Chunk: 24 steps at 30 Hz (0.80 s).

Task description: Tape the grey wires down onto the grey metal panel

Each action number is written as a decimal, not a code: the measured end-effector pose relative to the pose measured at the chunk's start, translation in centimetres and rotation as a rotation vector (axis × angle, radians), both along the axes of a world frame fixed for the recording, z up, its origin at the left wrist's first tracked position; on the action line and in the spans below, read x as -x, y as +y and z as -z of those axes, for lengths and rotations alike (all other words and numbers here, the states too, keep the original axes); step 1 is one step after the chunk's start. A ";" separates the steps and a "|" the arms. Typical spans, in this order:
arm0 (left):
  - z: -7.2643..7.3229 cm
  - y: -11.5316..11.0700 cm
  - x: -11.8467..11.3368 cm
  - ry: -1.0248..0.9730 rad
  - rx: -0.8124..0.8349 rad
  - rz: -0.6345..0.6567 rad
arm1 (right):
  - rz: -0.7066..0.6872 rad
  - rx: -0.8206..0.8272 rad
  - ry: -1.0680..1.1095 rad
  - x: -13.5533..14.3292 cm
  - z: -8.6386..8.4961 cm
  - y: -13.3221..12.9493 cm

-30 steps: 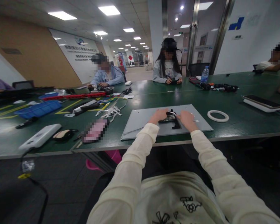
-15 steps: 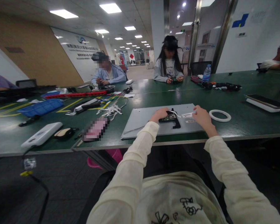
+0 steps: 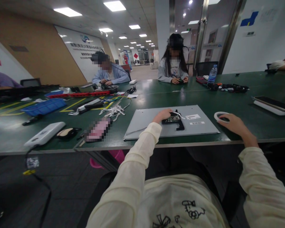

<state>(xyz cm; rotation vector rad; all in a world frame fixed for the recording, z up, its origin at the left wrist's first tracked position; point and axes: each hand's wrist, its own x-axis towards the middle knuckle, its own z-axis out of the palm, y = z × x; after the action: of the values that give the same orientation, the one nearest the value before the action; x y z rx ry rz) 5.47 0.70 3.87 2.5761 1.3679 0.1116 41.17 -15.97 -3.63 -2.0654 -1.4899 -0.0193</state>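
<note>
A grey flat panel (image 3: 147, 126) lies on the table before me, with two white labels on its right part. On the panel rests a black bracket with a circuit board (image 3: 180, 125), and a white strip of tape (image 3: 178, 114) runs across its top. My left hand (image 3: 163, 116) is closed on the bracket's left side, its fingertips at the upper edge. To the right of the panel, my right hand (image 3: 235, 124) has its fingers bent round the right side of a white roll of tape (image 3: 216, 116). The thumb is partly hidden.
Left of the panel are a pink phone (image 3: 98, 129), a heap of white strips (image 3: 114, 111), a white power bank (image 3: 45, 133) and a blue tray (image 3: 44, 107). A phone on a white block (image 3: 273, 107) lies far right. Two people sit across the table.
My right hand has moved right, from the panel's labels to the roll of tape, and the fingers have closed on it. My left hand stays at the bracket.
</note>
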 end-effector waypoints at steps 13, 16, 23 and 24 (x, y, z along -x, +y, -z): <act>-0.8 -1.2 -0.7 -0.348 -0.056 -0.034 | -0.026 -0.286 0.541 4.2 -2.7 -1.6; -2.2 -4.4 -1.8 -0.665 -0.091 0.046 | -0.222 -0.244 0.659 7.7 -4.9 -2.3; -4.3 -14.7 -1.0 -0.953 0.357 0.353 | -0.576 -0.057 0.724 14.9 -9.5 -5.6; -4.1 -15.4 -0.5 -0.987 0.431 0.354 | -0.606 -0.035 0.739 15.4 -9.8 -6.0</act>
<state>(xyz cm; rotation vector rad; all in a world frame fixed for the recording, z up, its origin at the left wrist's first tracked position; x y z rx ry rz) 5.98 -14.70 7.93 1.8827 0.4878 0.7954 25.74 -21.96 6.19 -1.2792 -1.5130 0.8445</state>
